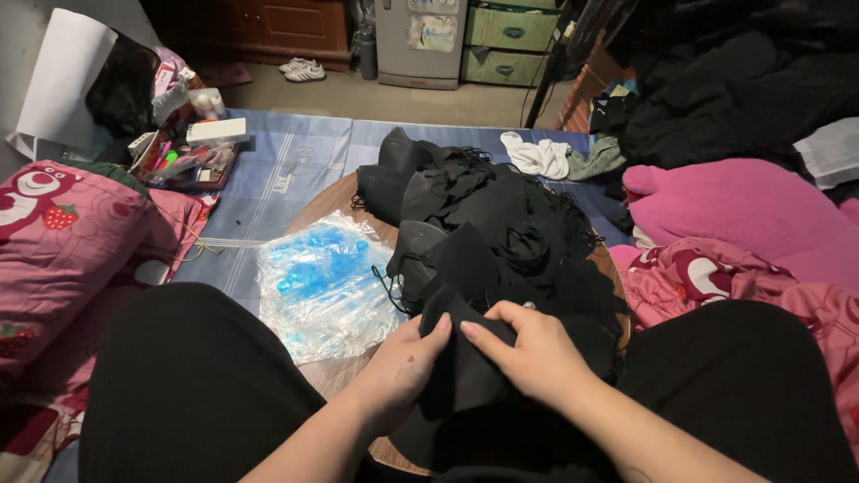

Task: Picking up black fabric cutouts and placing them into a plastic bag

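My left hand and my right hand both grip one black fabric piece over my lap, thumbs on top and nearly touching each other. Just beyond them a heap of black fabric pieces with dangling loops covers most of a round wooden board. Left of the heap, a clear plastic bag with blue contents lies on the board, close to my left hand. My knees in black trousers frame the scene.
A pink cartoon pillow sits at left, pink bedding at right. A box of small items and a white sheet stand at back left. White cloth, dark clothes, drawers and shoes lie beyond the blue mat.
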